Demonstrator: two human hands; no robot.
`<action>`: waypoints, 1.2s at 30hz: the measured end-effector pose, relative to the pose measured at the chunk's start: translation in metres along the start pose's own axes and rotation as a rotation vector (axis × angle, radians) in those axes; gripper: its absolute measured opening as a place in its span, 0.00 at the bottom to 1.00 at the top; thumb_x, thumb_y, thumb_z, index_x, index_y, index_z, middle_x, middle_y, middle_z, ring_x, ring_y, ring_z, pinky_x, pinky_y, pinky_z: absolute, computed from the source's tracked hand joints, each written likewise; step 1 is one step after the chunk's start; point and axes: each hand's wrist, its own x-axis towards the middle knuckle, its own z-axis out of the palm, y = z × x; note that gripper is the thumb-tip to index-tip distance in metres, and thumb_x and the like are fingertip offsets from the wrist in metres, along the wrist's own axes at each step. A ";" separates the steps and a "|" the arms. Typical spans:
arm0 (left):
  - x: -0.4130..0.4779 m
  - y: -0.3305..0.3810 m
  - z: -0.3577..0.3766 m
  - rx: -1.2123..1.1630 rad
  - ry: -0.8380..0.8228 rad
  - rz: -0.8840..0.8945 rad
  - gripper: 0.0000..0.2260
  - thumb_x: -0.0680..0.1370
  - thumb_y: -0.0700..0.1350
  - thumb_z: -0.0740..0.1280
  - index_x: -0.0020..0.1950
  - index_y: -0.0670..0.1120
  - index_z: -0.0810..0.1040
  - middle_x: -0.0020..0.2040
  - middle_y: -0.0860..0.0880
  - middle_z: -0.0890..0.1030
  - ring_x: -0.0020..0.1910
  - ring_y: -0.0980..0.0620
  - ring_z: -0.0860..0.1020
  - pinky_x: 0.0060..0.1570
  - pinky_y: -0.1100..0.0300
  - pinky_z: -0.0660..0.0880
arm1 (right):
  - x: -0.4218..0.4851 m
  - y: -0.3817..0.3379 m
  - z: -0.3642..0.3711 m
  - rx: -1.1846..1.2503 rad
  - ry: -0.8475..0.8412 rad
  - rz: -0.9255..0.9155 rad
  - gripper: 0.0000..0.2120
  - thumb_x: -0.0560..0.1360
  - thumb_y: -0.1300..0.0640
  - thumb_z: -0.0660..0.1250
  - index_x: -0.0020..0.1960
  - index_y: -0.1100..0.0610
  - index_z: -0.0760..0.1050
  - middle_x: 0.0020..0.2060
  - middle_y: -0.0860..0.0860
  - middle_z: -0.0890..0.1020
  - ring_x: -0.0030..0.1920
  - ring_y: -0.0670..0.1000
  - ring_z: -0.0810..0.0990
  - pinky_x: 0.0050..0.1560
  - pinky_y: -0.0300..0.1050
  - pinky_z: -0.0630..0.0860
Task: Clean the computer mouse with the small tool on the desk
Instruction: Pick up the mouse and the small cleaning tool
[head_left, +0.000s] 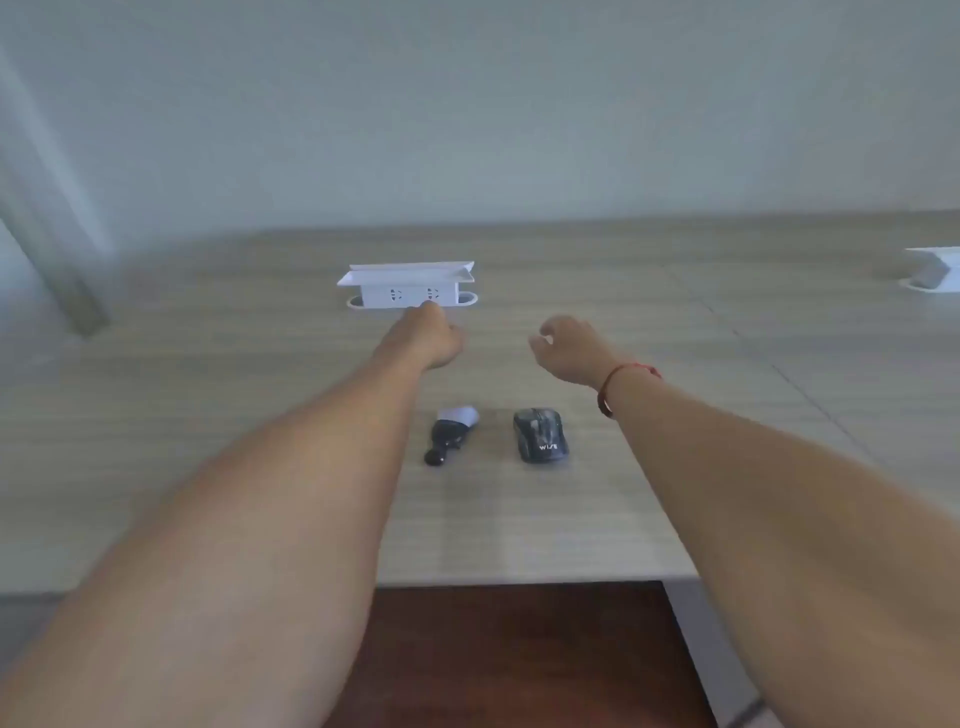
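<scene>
A dark grey computer mouse (541, 434) lies on the light wood desk (208, 415), its lettered end toward me. Left of it, a hand's width apart, lies a small black tool with a white head (450, 432). Both my arms stretch out above the desk, past these two objects. My left hand (428, 335) is beyond the tool, fingers curled in, holding nothing that I can see. My right hand (569, 348) hovers beyond the mouse with loosely bent fingers apart and empty. A red cord circles my right wrist.
A white pop-up socket box (408, 286) stands on the desk just beyond my left hand. Another white socket box (932, 273) sits at the far right edge. A wall rises behind the desk. The desk's near edge has dark floor below it.
</scene>
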 end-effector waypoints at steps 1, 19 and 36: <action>-0.007 -0.010 0.012 -0.005 0.015 0.003 0.17 0.80 0.47 0.58 0.59 0.36 0.74 0.58 0.37 0.78 0.54 0.39 0.78 0.42 0.56 0.69 | -0.006 0.010 0.014 0.030 0.044 -0.009 0.20 0.79 0.52 0.58 0.62 0.66 0.73 0.62 0.62 0.77 0.62 0.63 0.75 0.62 0.51 0.71; -0.077 -0.054 0.081 0.071 0.041 -0.141 0.27 0.73 0.59 0.67 0.61 0.38 0.75 0.61 0.39 0.77 0.60 0.38 0.76 0.49 0.54 0.73 | -0.088 0.051 0.080 0.155 0.132 0.132 0.41 0.60 0.33 0.74 0.60 0.60 0.67 0.55 0.54 0.77 0.58 0.57 0.77 0.56 0.52 0.75; -0.083 -0.072 0.100 0.029 0.152 -0.014 0.20 0.75 0.51 0.70 0.49 0.32 0.78 0.53 0.33 0.80 0.54 0.36 0.76 0.50 0.49 0.74 | -0.087 0.071 0.099 0.130 0.155 -0.072 0.41 0.67 0.45 0.72 0.73 0.57 0.58 0.60 0.51 0.79 0.62 0.56 0.76 0.67 0.51 0.61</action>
